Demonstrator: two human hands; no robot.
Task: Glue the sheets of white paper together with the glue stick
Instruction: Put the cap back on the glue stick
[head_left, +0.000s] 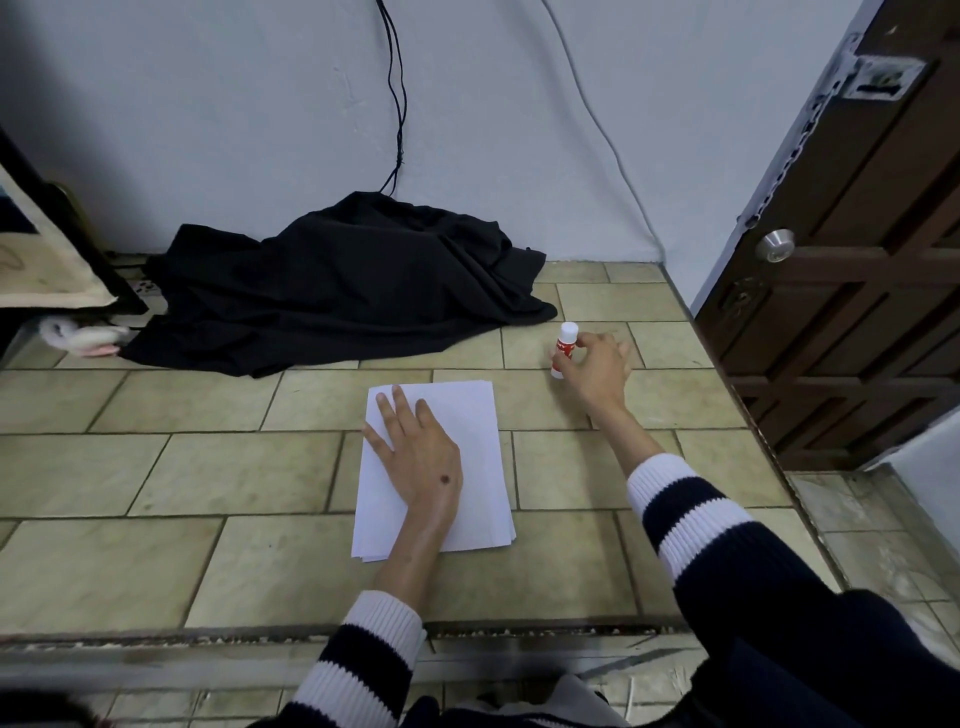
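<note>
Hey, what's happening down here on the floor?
A person in a striped sweater is getting set to glue paper. Their left hand lies flat with straight fingers on a stack of white paper on the tiled floor. Their right hand reaches past the stack and curls its fingers round an upright glue stick, whose white cap is still on. A black cloth lies heaped by the wall behind.

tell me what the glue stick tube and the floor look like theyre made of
Glue stick: likely smooth plastic, a white tube and cap with a red printed label. Floor: looks like stone or ceramic tile, mottled beige slabs with dark grout lines and a dull sheen.
</note>
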